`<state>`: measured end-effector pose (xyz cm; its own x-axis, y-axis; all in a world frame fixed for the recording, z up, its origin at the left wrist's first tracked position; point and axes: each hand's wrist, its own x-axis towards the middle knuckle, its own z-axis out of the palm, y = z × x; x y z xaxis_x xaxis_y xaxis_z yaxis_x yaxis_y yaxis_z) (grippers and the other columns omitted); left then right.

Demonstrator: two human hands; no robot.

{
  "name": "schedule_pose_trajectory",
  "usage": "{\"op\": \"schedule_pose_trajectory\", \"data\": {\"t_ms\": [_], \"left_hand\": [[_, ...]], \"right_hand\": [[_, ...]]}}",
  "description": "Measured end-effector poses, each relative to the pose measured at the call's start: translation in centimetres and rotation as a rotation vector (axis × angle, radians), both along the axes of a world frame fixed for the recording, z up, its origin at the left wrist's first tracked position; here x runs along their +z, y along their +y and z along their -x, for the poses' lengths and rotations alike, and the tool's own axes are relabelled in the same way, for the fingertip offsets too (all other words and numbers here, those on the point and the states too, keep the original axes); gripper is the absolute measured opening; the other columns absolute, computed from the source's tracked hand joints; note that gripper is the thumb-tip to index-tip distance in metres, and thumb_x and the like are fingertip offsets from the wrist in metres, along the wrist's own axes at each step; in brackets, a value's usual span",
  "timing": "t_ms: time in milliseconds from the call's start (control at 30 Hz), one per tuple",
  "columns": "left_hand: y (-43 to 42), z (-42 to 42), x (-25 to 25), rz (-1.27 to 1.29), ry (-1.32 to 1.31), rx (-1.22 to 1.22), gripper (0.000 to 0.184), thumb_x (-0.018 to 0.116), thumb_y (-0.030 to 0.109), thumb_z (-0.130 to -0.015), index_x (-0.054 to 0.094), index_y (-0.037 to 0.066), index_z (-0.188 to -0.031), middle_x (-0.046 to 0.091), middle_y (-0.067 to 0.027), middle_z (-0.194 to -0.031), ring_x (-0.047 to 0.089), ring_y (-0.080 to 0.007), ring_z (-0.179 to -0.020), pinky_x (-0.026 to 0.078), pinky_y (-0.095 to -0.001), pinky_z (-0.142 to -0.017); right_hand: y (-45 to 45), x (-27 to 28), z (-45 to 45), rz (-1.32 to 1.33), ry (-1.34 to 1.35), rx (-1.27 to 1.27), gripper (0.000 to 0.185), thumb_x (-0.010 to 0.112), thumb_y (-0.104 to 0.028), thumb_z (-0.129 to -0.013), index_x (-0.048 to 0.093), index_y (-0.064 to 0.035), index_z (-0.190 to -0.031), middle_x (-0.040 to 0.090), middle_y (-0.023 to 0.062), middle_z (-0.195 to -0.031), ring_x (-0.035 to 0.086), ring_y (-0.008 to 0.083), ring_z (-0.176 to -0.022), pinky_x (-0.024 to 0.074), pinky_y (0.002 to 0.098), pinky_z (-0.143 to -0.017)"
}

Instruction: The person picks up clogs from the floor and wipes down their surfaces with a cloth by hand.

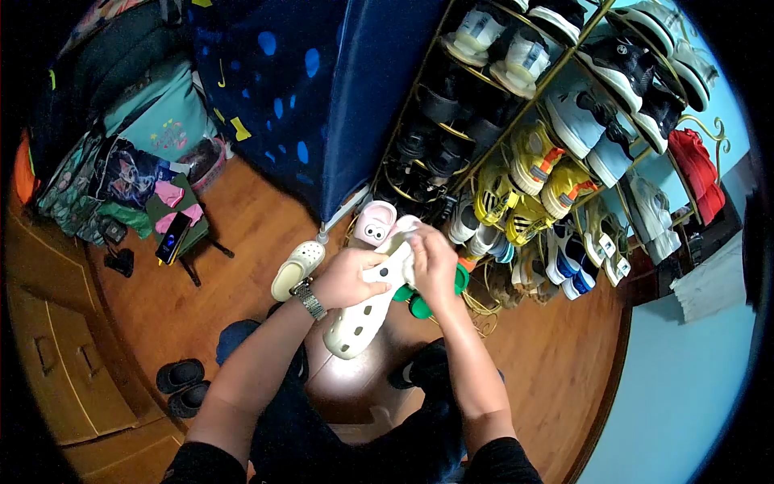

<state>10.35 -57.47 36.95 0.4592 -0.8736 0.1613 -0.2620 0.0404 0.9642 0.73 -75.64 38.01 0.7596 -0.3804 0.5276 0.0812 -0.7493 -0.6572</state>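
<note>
A cream clog with dark oval holes is held at an angle above the floor, its toe toward my lap. My left hand, with a metal watch at the wrist, grips its side. Fingers of my right hand are bent around the upper end of the clog, with something white under them that I cannot make out. Just beyond is a pink slipper with cartoon eyes. Another cream clog lies on the floor to the left. Green footwear shows partly behind my right hand.
A shoe rack full of shoes stands at the upper right. Blue fabric hangs beside it. At left are a small stool with a phone, piled clothes, black clogs and wooden drawers.
</note>
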Motion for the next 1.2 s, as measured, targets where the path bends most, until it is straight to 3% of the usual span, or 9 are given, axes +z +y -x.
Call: {"op": "schedule_pose_trajectory", "data": {"t_ms": [67,233,367,500,633,767,900,1000,1200], "left_hand": [[0.3,-0.6,0.2,-0.094,-0.048,0.015,0.034,0.076,0.003,-0.084,0.066,-0.008,-0.115,0.073,-0.0111,-0.106,0.067,-0.0122,-0.096,0.055,-0.029,-0.085],[0.0,0.3,1.5,0.072,0.083,-0.028,0.036,0.078,0.002,-0.082,0.067,-0.006,-0.116,0.073,-0.0109,-0.109,0.068,-0.0124,-0.098,0.055,-0.0288,-0.088],[-0.1,-0.7,0.0,-0.013,0.009,-0.061,0.041,0.078,0.002,-0.082,0.065,-0.006,-0.12,0.073,-0.0108,-0.109,0.068,-0.0123,-0.098,0.055,-0.0292,-0.088],[-0.3,0.5,0.7,0.082,0.226,-0.041,0.027,0.077,0.003,-0.08,0.069,-0.005,-0.104,0.074,-0.0105,-0.099,0.068,-0.0119,-0.091,0.056,-0.0296,-0.08],[-0.1,-0.6,0.1,0.012,0.175,-0.114,0.036,0.078,0.0,-0.082,0.066,-0.006,-0.115,0.073,-0.0097,-0.107,0.068,-0.0129,-0.099,0.056,-0.0292,-0.087],[-0.3,0.0,0.2,0.003,0.207,-0.121,0.036,0.077,-0.002,-0.082,0.065,-0.007,-0.116,0.073,-0.0097,-0.106,0.069,-0.0131,-0.098,0.056,-0.0291,-0.085],[-0.3,-1.0,-1.0,0.046,0.106,-0.125,0.036,0.077,-0.002,-0.083,0.064,-0.008,-0.117,0.073,-0.0105,-0.107,0.069,-0.0128,-0.096,0.057,-0.0289,-0.084],[-0.4,0.1,0.7,0.068,0.229,-0.073,0.023,0.077,0.002,-0.08,0.069,-0.004,-0.1,0.073,-0.0085,-0.095,0.067,-0.0102,-0.087,0.055,-0.0283,-0.078],[0.0,-0.6,0.6,0.036,0.199,-0.099,0.038,0.076,-0.002,-0.083,0.064,-0.007,-0.119,0.073,-0.0114,-0.108,0.069,-0.0128,-0.096,0.057,-0.0288,-0.084]], "right_hand": [[1.4,0.2,0.9,0.374,-0.093,0.293,0.012,0.068,-0.005,-0.09,0.066,-0.0004,-0.101,0.068,0.0204,-0.114,0.067,0.0385,-0.108,0.054,0.0419,-0.09],[0.0,0.6,0.6,0.067,-0.072,-0.037,0.01,0.068,0.0,-0.087,0.064,-0.0015,-0.095,0.069,0.0191,-0.115,0.066,0.0402,-0.107,0.0543,0.0438,-0.092],[2.7,1.5,1.9,0.329,-0.086,0.296,0.01,0.066,0.002,-0.084,0.065,-0.0012,-0.094,0.07,0.0189,-0.111,0.066,0.0387,-0.11,0.052,0.0504,-0.097],[0.4,1.9,1.1,0.312,-0.102,0.039,0.011,0.065,0.005,-0.082,0.065,-0.001,-0.091,0.07,0.0188,-0.112,0.064,0.0369,-0.118,0.0422,0.0539,-0.111],[2.9,1.6,2.5,0.163,-0.065,0.308,0.01,0.066,0.004,-0.082,0.067,-0.0006,-0.091,0.071,0.0195,-0.105,0.065,0.0383,-0.115,0.0421,0.0549,-0.111],[0.1,1.2,1.5,0.297,-0.092,0.051,0.008,0.069,0.003,-0.083,0.069,-0.0011,-0.09,0.073,0.0168,-0.103,0.068,0.0335,-0.113,0.0434,0.0538,-0.111],[3.4,1.3,2.8,0.176,-0.079,0.291,0.02,0.062,0.01,-0.077,0.067,-0.0013,-0.092,0.072,0.0171,-0.105,0.067,0.0339,-0.113,0.0404,0.054,-0.114],[0.4,1.2,1.5,0.354,-0.14,0.061,0.018,0.063,0.009,-0.078,0.067,-0.001,-0.093,0.071,0.0182,-0.107,0.067,0.036,-0.11,0.0457,0.053,-0.108],[2.0,-0.3,2.2,0.289,-0.147,0.122,0.012,0.066,0.005,-0.082,0.066,0.0001,-0.093,0.071,0.0185,-0.107,0.068,0.0372,-0.105,0.0517,0.0474,-0.099]]}}
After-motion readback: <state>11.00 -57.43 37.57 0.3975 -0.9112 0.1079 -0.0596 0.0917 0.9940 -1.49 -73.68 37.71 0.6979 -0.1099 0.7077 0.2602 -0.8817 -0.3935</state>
